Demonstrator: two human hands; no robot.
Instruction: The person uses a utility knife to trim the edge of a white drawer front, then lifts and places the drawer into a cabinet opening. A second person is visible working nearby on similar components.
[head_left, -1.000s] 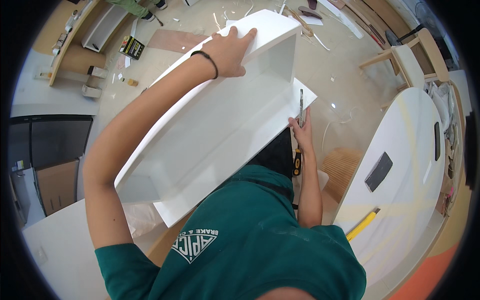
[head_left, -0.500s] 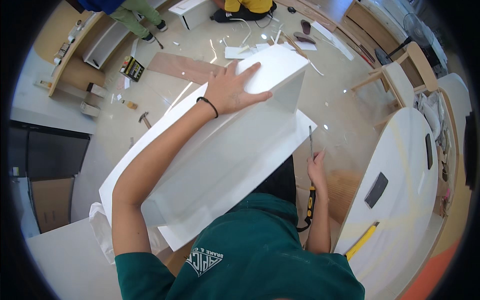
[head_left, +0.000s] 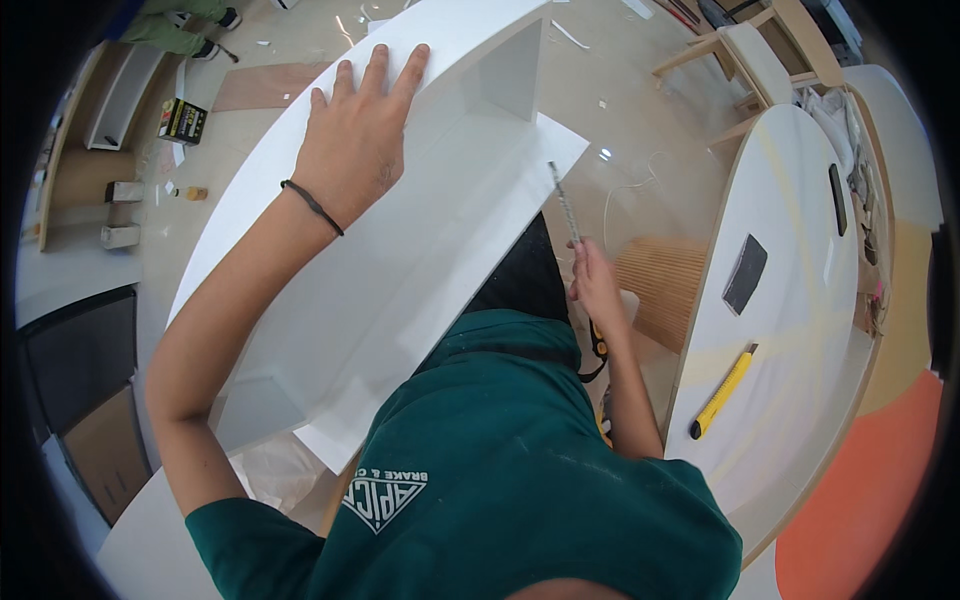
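White curved shelf unit (head_left: 400,250): long, painted white, with a bowed outer edge and an upright divider (head_left: 510,70) near its far end. It lies tilted across the person's lap and chest, running from lower left to upper centre. Its near flat panel ends in a sharp corner at upper right, just beside the tool shaft.

Left hand (head_left: 355,135): laid flat on the curved top face of the unit, fingers spread apart and pointing away, palm down, gripping nothing. A thin black band circles the wrist.

Right hand (head_left: 595,285): closed around the handle of a screwdriver (head_left: 566,205); its thin metal shaft points up and away, running along the right edge of the white panel, close to it; contact cannot be told. A yellow-and-black part of the handle shows below the fist.

Right of the hands: curved white tabletop (head_left: 800,300) with a pale wooden rim, close to the right forearm, leaving only a narrow gap. On it lie a yellow utility knife (head_left: 722,392) near the inner edge and a dark rectangular pad (head_left: 745,272), well apart from each other.

Beyond the unit: glossy beige floor (head_left: 640,130), open between panel corner and tabletop, with a pale loose cable. A wooden chair frame (head_left: 745,55) stands farther off.

Left side: small yellow-and-black box (head_left: 182,120) on the floor, well apart from the unit's bowed edge.
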